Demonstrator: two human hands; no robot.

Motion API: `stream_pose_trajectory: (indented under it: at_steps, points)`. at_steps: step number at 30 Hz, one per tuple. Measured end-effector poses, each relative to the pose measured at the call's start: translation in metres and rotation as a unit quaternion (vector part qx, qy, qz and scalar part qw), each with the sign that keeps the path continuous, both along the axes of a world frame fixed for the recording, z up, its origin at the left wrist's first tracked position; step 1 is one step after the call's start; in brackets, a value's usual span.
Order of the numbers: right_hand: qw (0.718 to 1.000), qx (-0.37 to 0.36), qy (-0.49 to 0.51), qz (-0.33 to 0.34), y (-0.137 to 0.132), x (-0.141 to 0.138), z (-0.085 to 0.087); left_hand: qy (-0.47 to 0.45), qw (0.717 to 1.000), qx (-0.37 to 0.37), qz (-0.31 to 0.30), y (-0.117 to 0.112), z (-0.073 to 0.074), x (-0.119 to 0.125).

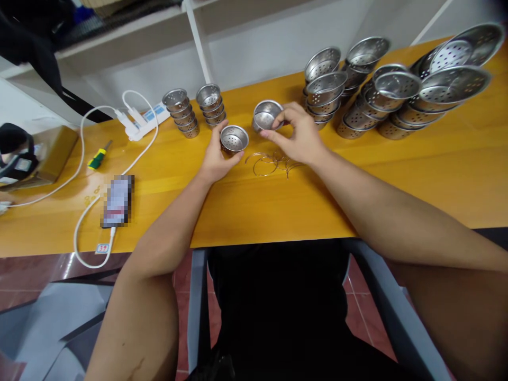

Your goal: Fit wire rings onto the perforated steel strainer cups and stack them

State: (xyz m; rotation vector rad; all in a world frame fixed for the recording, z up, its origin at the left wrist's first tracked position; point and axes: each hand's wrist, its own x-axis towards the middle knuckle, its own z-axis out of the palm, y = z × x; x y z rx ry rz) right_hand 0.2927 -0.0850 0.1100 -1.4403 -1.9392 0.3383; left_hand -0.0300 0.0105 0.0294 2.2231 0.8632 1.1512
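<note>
My left hand grips a small perforated metal strainer cup that rests upright on the yellow table. A second strainer cup is tilted on its side, pinched at its rim by the fingers of my right hand. Several thin wire rings lie on the table between and just below the two hands.
Two short stacks of strainer cups stand at the back centre. Many stacked strainers fill the back right. At the left lie a phone on a white cable, a power strip, a screwdriver and a cardboard box.
</note>
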Motion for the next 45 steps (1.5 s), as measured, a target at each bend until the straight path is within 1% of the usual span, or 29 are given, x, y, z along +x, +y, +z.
stream_pose_trajectory:
  at_steps: [3,5,8,11,14,16,18,21,23,24,26,28,29,32,35,38,42,45]
  points:
    - [0.999,-0.031,-0.026,-0.015,0.015,0.016,-0.01,-0.007,1.0,0.002,0.016,0.007,-0.006,-0.001]
    - [0.998,-0.049,-0.033,-0.014,0.022,0.018,-0.016,-0.011,1.0,-0.003,0.014,0.008,-0.008,0.0]
    - [0.997,-0.062,-0.039,-0.01,0.029,0.011,-0.022,-0.017,1.0,-0.001,0.006,0.004,-0.005,0.003]
    - [0.997,-0.062,-0.047,-0.007,0.031,0.003,-0.026,-0.014,1.0,0.009,0.022,0.001,-0.001,0.004]
    - [0.996,-0.067,-0.06,0.0,0.031,-0.001,-0.029,-0.022,0.999,0.006,0.032,0.001,-0.001,0.004]
    - [0.995,-0.073,-0.064,0.005,0.029,-0.002,-0.026,-0.027,0.999,-0.003,0.027,0.002,-0.003,0.004]
    - [0.995,-0.077,-0.064,0.008,0.025,0.0,-0.018,-0.028,0.999,-0.008,0.021,0.003,-0.005,0.004]
    - [0.995,-0.065,-0.069,-0.017,0.015,0.012,0.005,-0.031,0.999,-0.004,0.02,0.003,-0.006,0.003]
    - [0.994,-0.069,-0.08,-0.029,0.007,0.029,0.021,-0.034,0.999,0.0,0.018,0.003,-0.006,0.002]
    - [0.992,-0.085,-0.091,-0.016,0.004,0.04,0.028,-0.034,0.999,0.0,0.015,0.003,-0.007,0.001]
    - [0.979,-0.146,-0.138,0.041,0.0,0.062,0.035,-0.031,0.999,-0.005,0.01,0.004,-0.008,0.0]
    - [0.955,-0.211,-0.183,0.102,-0.001,0.08,0.033,-0.027,1.0,-0.014,0.009,0.004,-0.01,-0.001]
    - [0.944,-0.229,-0.199,0.127,0.0,0.086,0.03,-0.025,0.999,-0.02,0.009,0.005,-0.01,-0.001]
    - [0.931,-0.228,-0.231,0.167,0.004,0.091,0.019,-0.023,0.999,-0.034,0.009,0.004,-0.01,-0.001]
    - [0.925,-0.231,-0.246,0.172,0.01,0.087,0.012,-0.024,0.999,-0.038,0.006,0.002,-0.009,0.0]
    - [0.928,-0.232,-0.24,0.168,0.013,0.08,0.011,-0.028,0.999,-0.034,0.006,0.0,-0.008,0.001]
    - [0.931,-0.244,-0.226,0.152,0.01,0.067,0.017,-0.034,0.999,-0.034,0.01,-0.002,-0.006,0.005]
    - [0.926,-0.252,-0.252,0.127,0.004,0.053,0.023,-0.032,0.999,-0.039,0.012,-0.003,-0.005,0.006]
